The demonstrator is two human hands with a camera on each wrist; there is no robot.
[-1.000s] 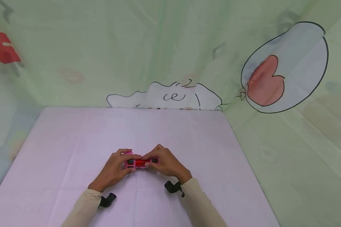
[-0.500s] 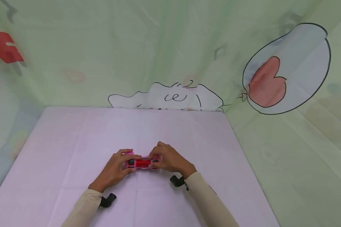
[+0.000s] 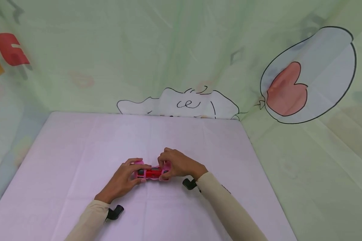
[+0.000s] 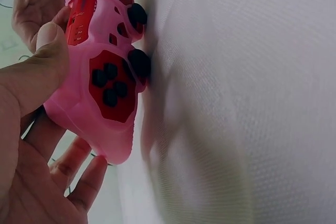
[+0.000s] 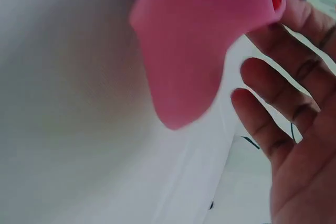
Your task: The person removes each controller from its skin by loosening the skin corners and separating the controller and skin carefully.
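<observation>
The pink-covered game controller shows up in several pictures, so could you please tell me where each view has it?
Head: pink-covered game controller below and slightly left of centre, between left hand and right hand.
Left wrist: game controller upper left, button face visible.
Right wrist: game controller top middle, cropped.
Shared landmark: pale tabletop cloth.

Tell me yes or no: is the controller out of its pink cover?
No, in the left wrist view the pink cover is wrapped around the red controller, whose black buttons show through an opening.
</observation>
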